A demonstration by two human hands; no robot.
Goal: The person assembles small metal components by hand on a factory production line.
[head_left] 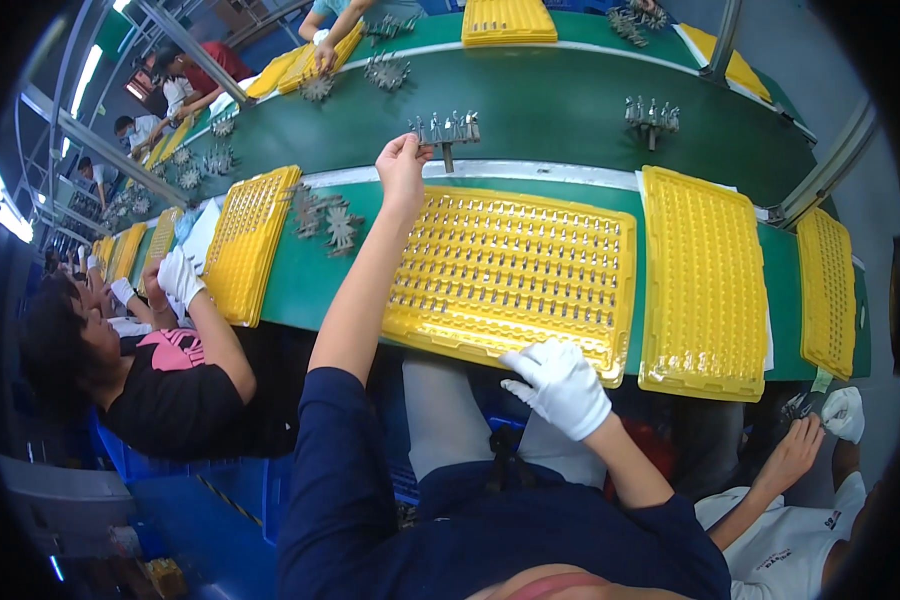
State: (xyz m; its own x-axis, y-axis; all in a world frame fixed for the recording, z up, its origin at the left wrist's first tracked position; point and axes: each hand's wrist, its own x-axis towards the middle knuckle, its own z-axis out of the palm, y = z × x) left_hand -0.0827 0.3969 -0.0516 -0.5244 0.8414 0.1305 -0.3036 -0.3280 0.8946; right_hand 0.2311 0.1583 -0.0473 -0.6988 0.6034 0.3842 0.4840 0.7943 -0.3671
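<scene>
From my remote station I am viewing the bare left hand [402, 168] pinching a spiky grey metal cluster [450, 139] over the green belt [560, 110]; it is seeming rigid, light, its stem [448, 159] favouring a hold. A dimpled plastic tray [628, 270] is lying by the gloved right hand [562, 388], its grip undeterminable.

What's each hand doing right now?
Left bare hand: closed, holding a grey pronged metal cluster.
Right white-gloved hand: at edge of yellow rectangular plastic tray; can't tell if gripping.
</scene>
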